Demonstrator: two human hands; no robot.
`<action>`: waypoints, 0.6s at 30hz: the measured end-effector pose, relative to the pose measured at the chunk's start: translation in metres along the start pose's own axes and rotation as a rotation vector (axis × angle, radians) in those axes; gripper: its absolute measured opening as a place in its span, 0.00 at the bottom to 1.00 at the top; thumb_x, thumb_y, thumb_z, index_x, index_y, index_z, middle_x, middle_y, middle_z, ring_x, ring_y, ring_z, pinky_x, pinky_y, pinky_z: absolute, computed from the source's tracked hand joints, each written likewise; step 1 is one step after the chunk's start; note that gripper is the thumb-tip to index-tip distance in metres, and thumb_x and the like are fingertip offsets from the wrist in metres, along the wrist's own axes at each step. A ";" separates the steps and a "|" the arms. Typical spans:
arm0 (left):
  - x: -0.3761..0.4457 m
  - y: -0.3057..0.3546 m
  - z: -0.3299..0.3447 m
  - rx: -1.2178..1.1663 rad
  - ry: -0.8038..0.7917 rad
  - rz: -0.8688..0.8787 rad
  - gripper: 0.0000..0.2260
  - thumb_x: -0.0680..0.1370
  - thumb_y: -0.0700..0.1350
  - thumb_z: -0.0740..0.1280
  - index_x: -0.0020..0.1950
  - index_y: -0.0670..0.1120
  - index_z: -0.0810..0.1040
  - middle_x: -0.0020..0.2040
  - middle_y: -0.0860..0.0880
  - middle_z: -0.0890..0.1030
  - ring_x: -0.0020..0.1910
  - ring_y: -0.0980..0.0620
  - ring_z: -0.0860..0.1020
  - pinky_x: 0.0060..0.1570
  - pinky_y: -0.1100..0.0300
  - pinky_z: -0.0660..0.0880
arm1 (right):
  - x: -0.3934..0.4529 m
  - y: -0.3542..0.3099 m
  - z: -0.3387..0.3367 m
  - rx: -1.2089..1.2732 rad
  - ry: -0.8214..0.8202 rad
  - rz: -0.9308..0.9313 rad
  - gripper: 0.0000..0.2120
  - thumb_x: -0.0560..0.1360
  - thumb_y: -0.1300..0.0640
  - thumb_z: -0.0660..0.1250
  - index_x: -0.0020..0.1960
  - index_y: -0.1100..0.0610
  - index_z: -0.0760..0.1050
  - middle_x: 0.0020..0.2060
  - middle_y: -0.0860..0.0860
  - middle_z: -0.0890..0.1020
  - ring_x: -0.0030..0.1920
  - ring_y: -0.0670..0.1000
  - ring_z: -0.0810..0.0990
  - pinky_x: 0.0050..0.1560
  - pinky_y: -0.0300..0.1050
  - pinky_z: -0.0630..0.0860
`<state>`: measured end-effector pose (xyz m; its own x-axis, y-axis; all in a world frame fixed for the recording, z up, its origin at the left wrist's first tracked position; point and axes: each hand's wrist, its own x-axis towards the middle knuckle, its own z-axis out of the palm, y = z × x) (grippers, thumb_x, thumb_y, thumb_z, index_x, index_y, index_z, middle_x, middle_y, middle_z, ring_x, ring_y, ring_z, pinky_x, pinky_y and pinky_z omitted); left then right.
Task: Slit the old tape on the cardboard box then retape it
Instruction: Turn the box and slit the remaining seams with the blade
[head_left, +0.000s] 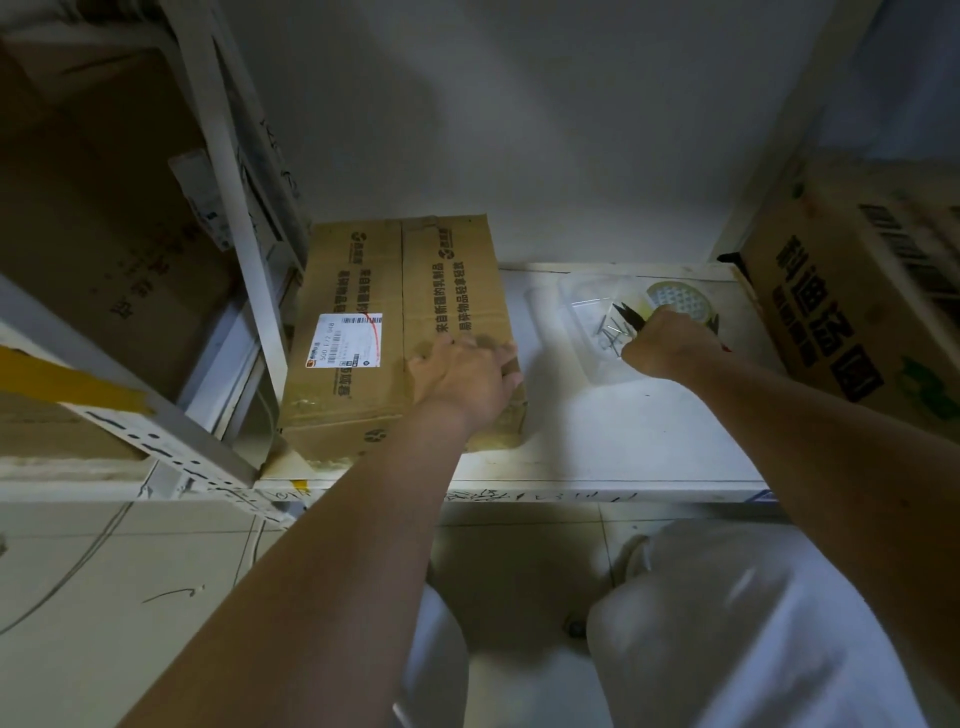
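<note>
Down on the low white shelf (597, 457), from the head camera, the cardboard box (400, 332) lies flat at the left end, its long axis running away from the person toward the back wall. The taped centre seam (403, 291) runs the same way, straight along the top, with a white shipping label (345, 340) just left of it. Old clear tape also shows, wrinkled, across the near end of the lid.

The left hand (465, 376) rests on the box's near right corner, fingers curled over the right edge and gripping the lid, as if to steady it. The right hand (667, 343) is well off to the right, fist closed round a dark pointed tool (631, 317) whose tips stick out toward the box; it looks like scissors, though the handles are hidden in the fist. It hovers over a clear plastic tray (597, 332) with a few nails in it, and just beyond the knuckles sits a roll of tape (678, 301).

So the seam lies to the left of the blade hand, past the left hand, and the cut would have to travel along the box's length, not across it. I judge the slit is not yet begun.

Room is tight on the left: a white upright post (228, 208) stands close against the box's left side. On the right, bare shelf lies between box and tray. A big printed carton (857, 291) hems in the far right end.
</note>
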<state>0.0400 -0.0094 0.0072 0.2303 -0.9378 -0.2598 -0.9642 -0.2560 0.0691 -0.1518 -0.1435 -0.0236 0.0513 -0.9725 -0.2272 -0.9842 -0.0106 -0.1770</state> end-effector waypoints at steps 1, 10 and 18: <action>0.000 0.001 0.000 0.003 -0.002 -0.005 0.21 0.81 0.59 0.53 0.75 0.62 0.60 0.74 0.45 0.64 0.73 0.43 0.59 0.65 0.42 0.62 | -0.001 0.002 -0.001 0.003 0.016 -0.021 0.27 0.73 0.53 0.64 0.68 0.64 0.63 0.59 0.61 0.75 0.58 0.61 0.75 0.47 0.46 0.70; -0.001 0.020 -0.002 0.082 -0.038 -0.104 0.20 0.82 0.54 0.53 0.75 0.56 0.61 0.73 0.45 0.65 0.72 0.39 0.59 0.64 0.40 0.64 | -0.016 0.047 -0.013 -0.031 0.061 -0.239 0.20 0.71 0.51 0.67 0.60 0.58 0.74 0.52 0.59 0.77 0.46 0.57 0.74 0.41 0.42 0.69; -0.006 0.038 -0.002 0.157 -0.018 -0.145 0.21 0.81 0.57 0.54 0.73 0.51 0.64 0.69 0.42 0.68 0.69 0.41 0.62 0.56 0.47 0.69 | -0.027 0.073 0.001 -0.073 -0.030 -0.362 0.19 0.73 0.46 0.68 0.58 0.55 0.75 0.53 0.54 0.76 0.56 0.57 0.75 0.52 0.47 0.75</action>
<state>0.0017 -0.0138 0.0131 0.3676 -0.8888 -0.2736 -0.9299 -0.3473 -0.1211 -0.2246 -0.1180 -0.0310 0.4019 -0.8956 -0.1909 -0.9110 -0.3699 -0.1825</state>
